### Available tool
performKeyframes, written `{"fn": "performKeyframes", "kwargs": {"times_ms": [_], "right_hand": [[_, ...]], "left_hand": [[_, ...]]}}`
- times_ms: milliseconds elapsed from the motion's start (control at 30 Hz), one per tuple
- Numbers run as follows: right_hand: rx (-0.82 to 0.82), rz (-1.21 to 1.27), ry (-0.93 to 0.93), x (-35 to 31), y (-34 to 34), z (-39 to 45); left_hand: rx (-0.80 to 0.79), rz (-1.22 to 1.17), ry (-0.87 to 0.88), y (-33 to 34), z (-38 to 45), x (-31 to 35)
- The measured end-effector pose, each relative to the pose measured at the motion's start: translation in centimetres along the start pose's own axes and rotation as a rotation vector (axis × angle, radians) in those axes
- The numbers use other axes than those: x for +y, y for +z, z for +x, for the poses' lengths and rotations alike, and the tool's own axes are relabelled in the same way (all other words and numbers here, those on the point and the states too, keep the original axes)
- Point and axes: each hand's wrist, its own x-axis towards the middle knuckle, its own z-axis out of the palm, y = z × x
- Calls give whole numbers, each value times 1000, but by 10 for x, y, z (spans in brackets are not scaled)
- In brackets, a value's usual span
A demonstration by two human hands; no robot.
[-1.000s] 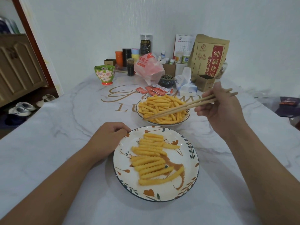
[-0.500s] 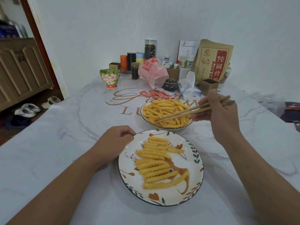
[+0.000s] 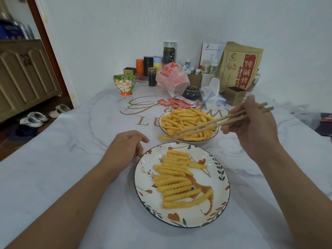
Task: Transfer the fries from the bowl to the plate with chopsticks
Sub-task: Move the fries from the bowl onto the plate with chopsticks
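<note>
Right hand fingers clamped on two chopsticks (one fry pinched), left hand fingers loosely curled beside one plate.

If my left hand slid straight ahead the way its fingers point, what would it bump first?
Probably the bowl of fries: the left hand rests at the plate rim, fingers aimed toward the bowl's near edge, though depth is uncertain.
</note>
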Motion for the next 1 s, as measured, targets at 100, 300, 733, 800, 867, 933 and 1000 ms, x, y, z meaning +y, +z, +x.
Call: {"fn": "performKeyframes", "kwargs": {"times_ms": [100,300,733,800,867,933,1000], "right_hand": [[-146,-48,49,3,8,-3],[-18,-68,-17,-2,-8,3],[210,-313,-208,-6,-8,1],[214,-316,-211,-7,-11,2],[210,-325,-201,-6,-12,3],[198,-334,-187,-4,-12,3],[185,-329,-183,-2,-10,3]], "left_hand": [[16,-31,4,-1,1,-1],[-27,0,0,3,0,-2],[-39,65,15,8,-3,-3],[-39,70,20,7,-3,-3],[-43,74,23,7,-3,-2],[-46,74,23,7,-3,-2],[-48,72,21,7,-4,-2]]}}
